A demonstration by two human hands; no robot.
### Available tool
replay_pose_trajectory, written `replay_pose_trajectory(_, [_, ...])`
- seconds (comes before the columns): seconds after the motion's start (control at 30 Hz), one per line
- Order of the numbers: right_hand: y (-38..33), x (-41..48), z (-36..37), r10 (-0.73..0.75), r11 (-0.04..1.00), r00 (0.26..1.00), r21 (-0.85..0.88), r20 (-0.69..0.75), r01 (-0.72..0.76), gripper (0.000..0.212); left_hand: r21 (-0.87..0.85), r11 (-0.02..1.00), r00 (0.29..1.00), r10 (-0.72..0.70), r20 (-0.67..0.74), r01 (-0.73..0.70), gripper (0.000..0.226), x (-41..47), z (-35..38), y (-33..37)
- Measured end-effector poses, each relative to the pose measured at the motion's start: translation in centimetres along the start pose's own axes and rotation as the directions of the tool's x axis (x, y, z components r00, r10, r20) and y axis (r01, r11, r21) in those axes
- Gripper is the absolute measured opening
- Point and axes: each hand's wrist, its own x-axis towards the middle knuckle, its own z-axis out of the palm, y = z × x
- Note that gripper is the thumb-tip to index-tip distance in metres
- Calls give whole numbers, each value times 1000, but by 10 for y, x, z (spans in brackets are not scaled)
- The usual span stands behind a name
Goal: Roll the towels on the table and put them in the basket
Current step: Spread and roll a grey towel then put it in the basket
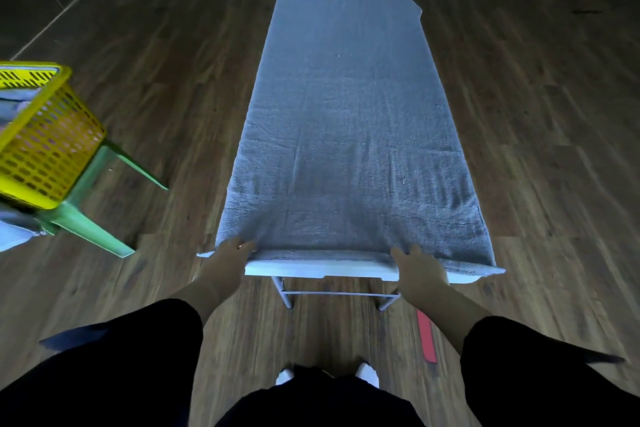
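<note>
A: Status?
B: Towel [346,114] lies flat over the table [311,269], unrolled. Left hand [230,253] and right hand [417,265] grip its near hem, fingers curled on cloth.
A: Basket?
B: Basket [45,149] on the stool [86,218], left. Holds some grey cloth [14,107], probably finished towels.

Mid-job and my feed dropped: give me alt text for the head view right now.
A grey towel lies flat along a narrow white table; the left hand and right hand hold its near edge, no roll started. A yellow basket with grey cloth inside sits on a green stool at the left.
</note>
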Motion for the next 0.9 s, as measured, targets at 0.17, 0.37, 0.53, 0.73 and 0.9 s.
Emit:
replay_pose_trajectory(0.17, [-5,-2,4,39,999,997,-14,-71,-40,60,37,990,990,140,-13,-140,30,4,-3,-18])
replay_pose_trajectory(0.37, [2,1,6,37,996,988,-80,-150,-50,44,130,987,986,70,153,-90,31,19,-15,-26])
replay_pose_trajectory(0.53, [3,12,1,2,975,979,-217,-202,-47,39,39,999,975,2,224,-11,29,36,-23,-18])
replay_pose_trajectory(0.73, [10,32,-11,23,999,969,-25,-246,-30,21,282,926,965,-261,-1,250,31,35,-31,10])
replay_pose_trajectory(0.9, [14,38,-11,0,1000,953,-29,-302,-10,21,6,997,994,73,86,-73,38,42,-7,79])
